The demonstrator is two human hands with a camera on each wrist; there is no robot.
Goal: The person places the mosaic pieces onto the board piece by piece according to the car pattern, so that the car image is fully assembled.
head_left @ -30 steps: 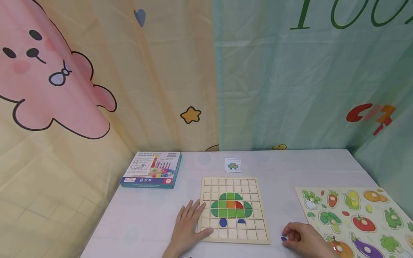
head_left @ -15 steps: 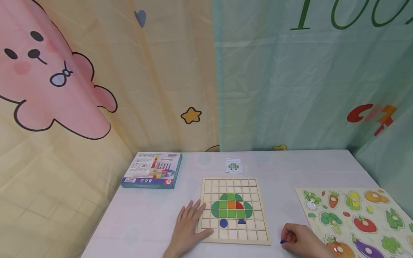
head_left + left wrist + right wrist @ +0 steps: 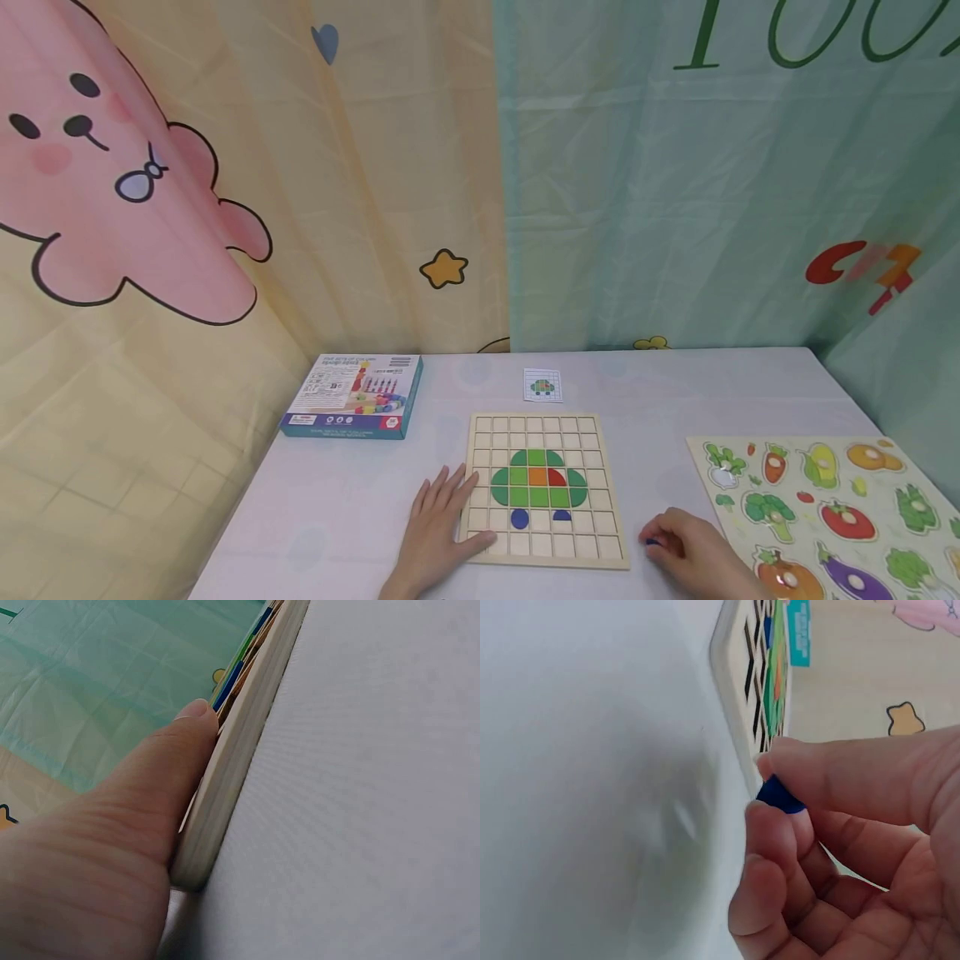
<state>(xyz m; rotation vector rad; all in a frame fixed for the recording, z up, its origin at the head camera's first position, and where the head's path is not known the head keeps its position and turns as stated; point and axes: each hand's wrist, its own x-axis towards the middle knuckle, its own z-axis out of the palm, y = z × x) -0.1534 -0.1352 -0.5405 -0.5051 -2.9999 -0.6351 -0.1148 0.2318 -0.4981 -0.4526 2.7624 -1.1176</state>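
Observation:
A wooden grid board (image 3: 551, 564) lies on the table, with green, orange and red pieces (image 3: 537, 477) set in its cells. Below them sit a blue circle (image 3: 520, 520) and a blue half circle (image 3: 562, 516). My left hand (image 3: 437, 533) rests along the board's left side, fingers spread and straight; its thumb (image 3: 169, 761) lies over the edge in the left wrist view. To the right of the board, my right hand (image 3: 690, 546) pinches a small blue puzzle piece (image 3: 781, 796) between thumb and fingertips. The fingers cover part of that piece.
A small pattern card (image 3: 542, 386) showing a similar figure lies behind the board. At the back left is a printed box (image 3: 352, 396). A vegetable puzzle board (image 3: 806, 521) lies at the right, partly beneath my right forearm in the head view. Curtains (image 3: 645, 208) hang behind the table.
My right hand has shifted slightly left and away from me, toward the board, turning the blue puzzle piece in its fingertips. The left hand and the pieces on the board stay put.

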